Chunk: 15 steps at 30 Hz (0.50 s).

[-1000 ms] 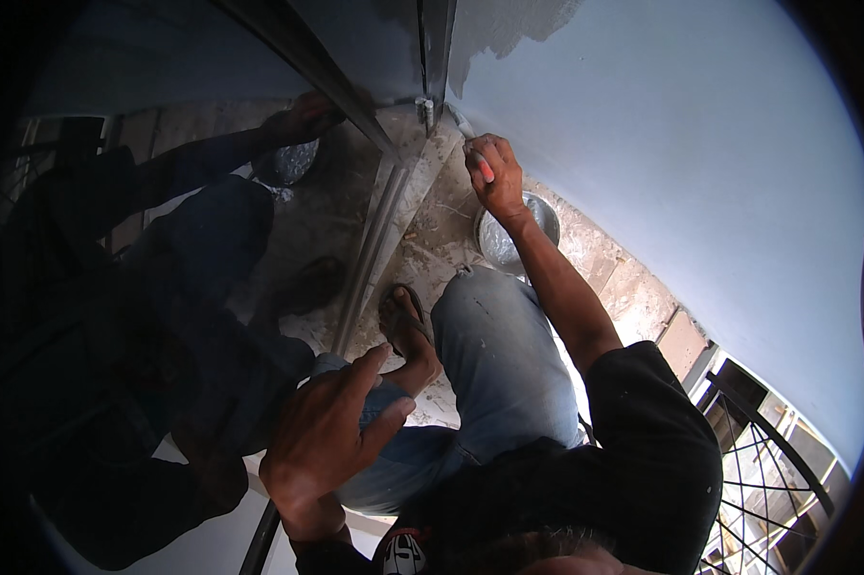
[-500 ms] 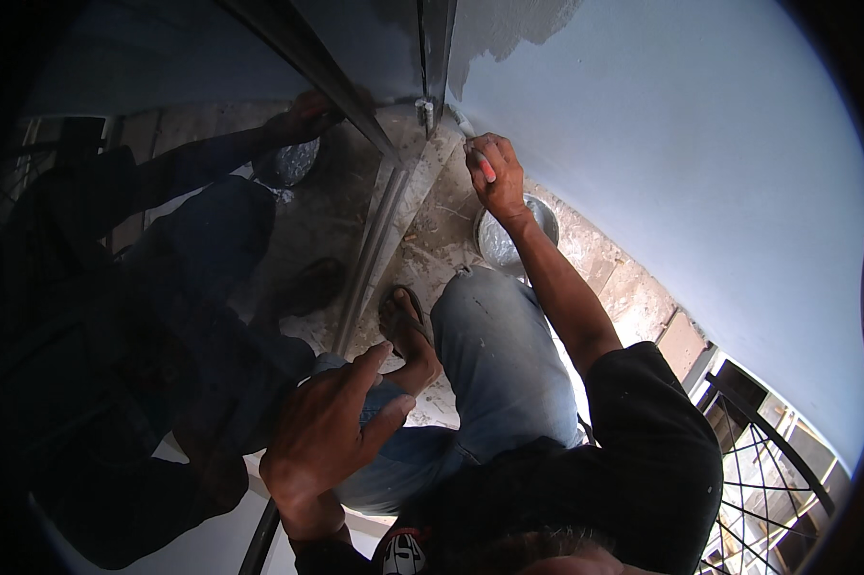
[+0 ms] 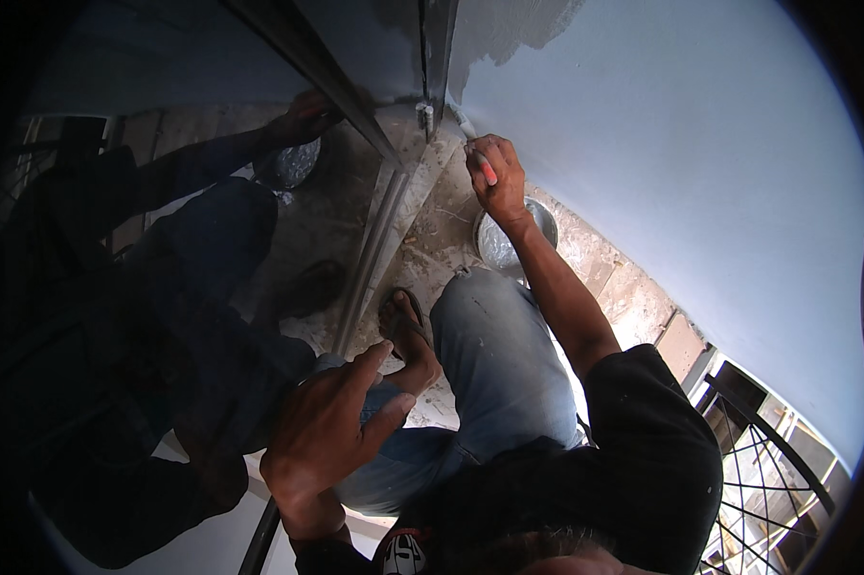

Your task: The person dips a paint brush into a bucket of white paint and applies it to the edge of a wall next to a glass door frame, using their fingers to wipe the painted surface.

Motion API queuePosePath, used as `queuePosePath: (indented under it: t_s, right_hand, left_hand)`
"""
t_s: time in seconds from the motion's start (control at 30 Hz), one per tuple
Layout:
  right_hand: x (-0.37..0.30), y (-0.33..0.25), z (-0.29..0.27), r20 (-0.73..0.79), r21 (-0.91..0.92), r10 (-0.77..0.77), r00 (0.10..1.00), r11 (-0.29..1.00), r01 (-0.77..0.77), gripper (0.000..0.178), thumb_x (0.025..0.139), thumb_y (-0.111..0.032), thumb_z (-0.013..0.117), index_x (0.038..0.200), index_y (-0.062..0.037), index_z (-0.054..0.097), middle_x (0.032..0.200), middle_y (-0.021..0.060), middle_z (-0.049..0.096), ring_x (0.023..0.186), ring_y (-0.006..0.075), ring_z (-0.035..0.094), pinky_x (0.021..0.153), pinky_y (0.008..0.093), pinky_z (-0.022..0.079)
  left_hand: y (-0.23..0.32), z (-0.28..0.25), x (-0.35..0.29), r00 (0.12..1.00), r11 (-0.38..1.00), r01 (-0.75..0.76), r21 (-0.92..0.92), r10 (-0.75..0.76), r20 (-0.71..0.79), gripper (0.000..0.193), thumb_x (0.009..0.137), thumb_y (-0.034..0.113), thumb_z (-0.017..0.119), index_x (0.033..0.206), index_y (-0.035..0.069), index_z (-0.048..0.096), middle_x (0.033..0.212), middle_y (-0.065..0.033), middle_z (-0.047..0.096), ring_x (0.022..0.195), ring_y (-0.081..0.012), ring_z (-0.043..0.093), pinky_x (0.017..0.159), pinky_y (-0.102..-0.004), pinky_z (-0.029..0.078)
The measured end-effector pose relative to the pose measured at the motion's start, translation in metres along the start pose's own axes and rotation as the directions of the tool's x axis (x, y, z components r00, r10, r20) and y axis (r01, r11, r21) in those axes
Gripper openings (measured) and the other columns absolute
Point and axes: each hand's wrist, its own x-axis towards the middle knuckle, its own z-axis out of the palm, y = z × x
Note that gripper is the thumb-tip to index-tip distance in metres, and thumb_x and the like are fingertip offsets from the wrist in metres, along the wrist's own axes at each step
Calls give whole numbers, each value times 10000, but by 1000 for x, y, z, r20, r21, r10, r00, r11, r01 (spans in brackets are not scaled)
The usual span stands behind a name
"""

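My right hand (image 3: pixel 496 177) is closed around the handle of a paintbrush (image 3: pixel 464 123), whose red handle end shows at the palm. The pale brush head touches or nearly touches the foot of the light blue wall (image 3: pixel 662 163), close to the dark metal door frame (image 3: pixel 432 67). Below my right wrist stands a round bucket (image 3: pixel 553 228) with whitish-grey, glossy contents, partly hidden by my forearm. My left hand (image 3: pixel 331 431) is held above my left leg with its fingers apart, holding nothing.
On the left, a dark glass panel (image 3: pixel 193 287) reflects my arm and the bucket. A metal track (image 3: pixel 370 259) runs along the dusty tiled floor (image 3: pixel 437 206). My sandalled foot (image 3: pixel 408 321) is beside it. At lower right stands a spoked wheel (image 3: pixel 753 450). Grey patches mark the upper wall.
My right hand has barely moved; the brush head shows slightly more beyond my fingers. My left hand has stayed in place.
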Motion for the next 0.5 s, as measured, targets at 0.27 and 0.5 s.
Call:
queuePosePath:
  t_s: [0.27,0.5]
  right_hand:
    - [3,-6,-5,-16,-6,-26,1000,1000,26,277,816,-7,705,1072,-85,633,1075,132,628,1001,339,637,795,415,555]
    - [6,-12,-8,-35,-20,-43,998,999,42,269,817,-4,706,1065,-81,636,1067,124,628,984,328,641,791,409,553]
  left_hand:
    - [1,0,0,1000,1000,0,-11,0,-4,597,937,405,653,1341,-18,533,1037,-255,701,945,-402,700,827,-462,549]
    - [1,0,0,1000,1000,-3,-11,3,-5,599,939,405,650,1336,-27,532,1034,-263,699,939,-409,700,821,-463,550]
